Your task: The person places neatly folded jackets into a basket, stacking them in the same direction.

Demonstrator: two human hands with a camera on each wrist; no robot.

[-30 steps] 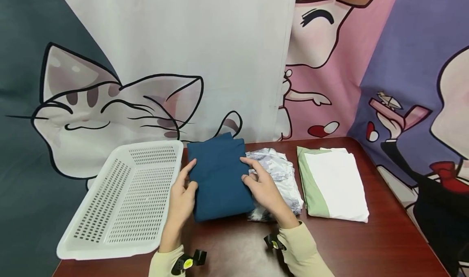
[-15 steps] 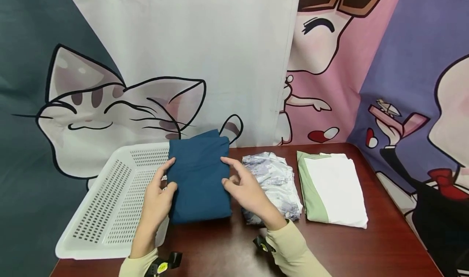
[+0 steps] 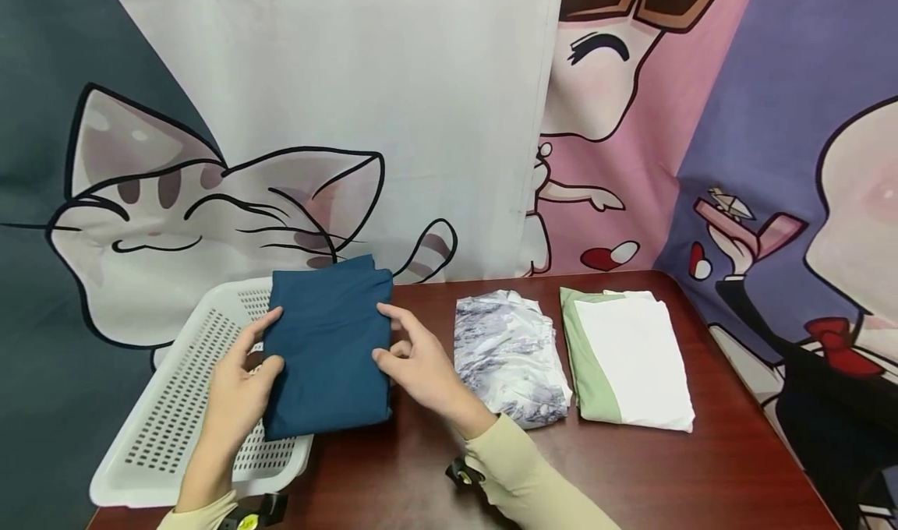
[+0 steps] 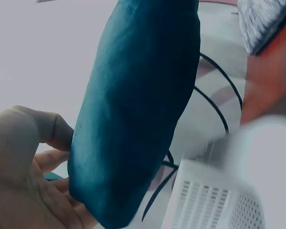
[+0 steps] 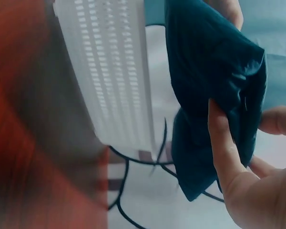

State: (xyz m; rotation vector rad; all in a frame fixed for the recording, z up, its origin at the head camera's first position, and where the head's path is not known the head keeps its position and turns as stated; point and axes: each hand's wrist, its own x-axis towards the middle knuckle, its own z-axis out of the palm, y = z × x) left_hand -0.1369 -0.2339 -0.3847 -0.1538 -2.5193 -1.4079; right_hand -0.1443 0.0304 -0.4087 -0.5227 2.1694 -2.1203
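Note:
A folded dark blue piece of clothing (image 3: 330, 351) is held up between both hands, partly over the white basket. My left hand (image 3: 238, 390) grips its left edge, thumb on the near face. On the opposite edge, my right hand (image 3: 424, 362) pinches the layers between thumb and fingers. The right wrist view shows the fabric's (image 5: 205, 62) folded side, with the right hand's (image 5: 257, 191) fingers around it. From the left wrist, the cloth (image 4: 128, 109) appears edge-on beside the left hand (image 4: 28, 176). Part of the basket is hidden behind the clothing.
A white perforated plastic basket (image 3: 112, 468) stands at the left of the reddish-brown table (image 3: 393, 483). Right of the hands lie a folded white-and-grey patterned garment (image 3: 508, 358) and a folded green-and-white one (image 3: 631, 362). A printed cloth backdrop (image 3: 449, 70) hangs behind the table.
Both hands have carried the folded blue clothing leftward, from beside the basket to partly over it. The patterned garment, earlier partly covered by the right hand and arm, shows more fully.

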